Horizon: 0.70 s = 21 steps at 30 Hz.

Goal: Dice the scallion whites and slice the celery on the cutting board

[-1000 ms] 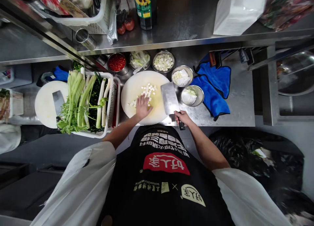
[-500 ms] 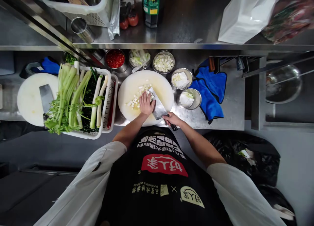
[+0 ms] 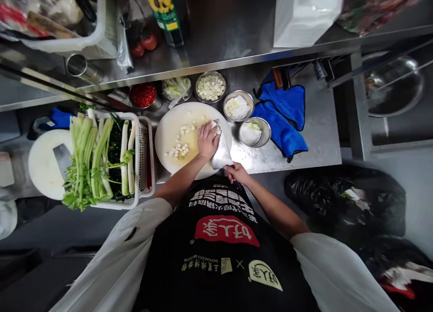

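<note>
My right hand (image 3: 237, 173) grips the handle of a cleaver (image 3: 222, 150), its broad blade lying over the right part of a round white cutting board (image 3: 162, 138). Cupped against the blade, my left hand (image 3: 207, 141) presses white diced pieces (image 3: 216, 128) onto it; some of them show past the fingertips. More loose diced pieces (image 3: 179, 150) are scattered on the left of the board. Behind the board stands a steel bowl of similar pale pieces (image 3: 211, 87). Two bowls with white contents (image 3: 237, 108) (image 3: 251, 133) are at its right.
A white basket (image 3: 137, 158) of celery (image 3: 91, 154) and scallions stands left, near another board with a cleaver (image 3: 62, 158). Chopped red chilies (image 3: 142, 95) fill a bowl behind. Blue cloths (image 3: 284, 118) lie right. A steel shelf edge (image 3: 189, 71) overhangs the back.
The cleaver and my left hand have shifted right relative to the board, carrying diced pieces on the blade. Loose pieces stay at the left. The whole view has turned slightly.
</note>
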Tool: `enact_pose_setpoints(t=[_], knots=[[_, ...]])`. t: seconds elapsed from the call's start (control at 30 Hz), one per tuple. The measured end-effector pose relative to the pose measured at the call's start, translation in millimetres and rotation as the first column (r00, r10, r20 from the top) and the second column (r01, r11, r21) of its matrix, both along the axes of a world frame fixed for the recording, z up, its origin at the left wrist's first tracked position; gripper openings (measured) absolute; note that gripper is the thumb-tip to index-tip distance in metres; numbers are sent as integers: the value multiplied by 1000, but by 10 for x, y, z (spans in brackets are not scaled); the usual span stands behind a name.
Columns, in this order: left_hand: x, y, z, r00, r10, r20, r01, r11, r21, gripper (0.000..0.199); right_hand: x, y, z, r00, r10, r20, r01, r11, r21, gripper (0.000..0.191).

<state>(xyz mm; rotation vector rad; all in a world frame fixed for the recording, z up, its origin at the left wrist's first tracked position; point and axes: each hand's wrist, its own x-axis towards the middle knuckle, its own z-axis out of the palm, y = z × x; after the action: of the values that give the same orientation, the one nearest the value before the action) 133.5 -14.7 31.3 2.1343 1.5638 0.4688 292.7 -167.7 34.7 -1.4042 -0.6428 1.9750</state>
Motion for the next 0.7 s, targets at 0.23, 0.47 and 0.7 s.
enact_pose_setpoints(t=[0.23, 0.47, 0.7], knots=[[1136, 1245, -149, 957, -223, 186, 236, 970, -50, 33, 411, 622, 568, 924, -376, -71, 365, 921, -137, 45], [1252, 1883, -397, 892, 151, 425, -7, 947, -321, 16, 699, 720, 753, 865, -490, -109, 455, 858, -239, 40], [-808, 385, 72, 981, 180, 70, -178, 983, -39, 39, 784, 223, 351, 946, -305, 111, 312, 949, -53, 61]])
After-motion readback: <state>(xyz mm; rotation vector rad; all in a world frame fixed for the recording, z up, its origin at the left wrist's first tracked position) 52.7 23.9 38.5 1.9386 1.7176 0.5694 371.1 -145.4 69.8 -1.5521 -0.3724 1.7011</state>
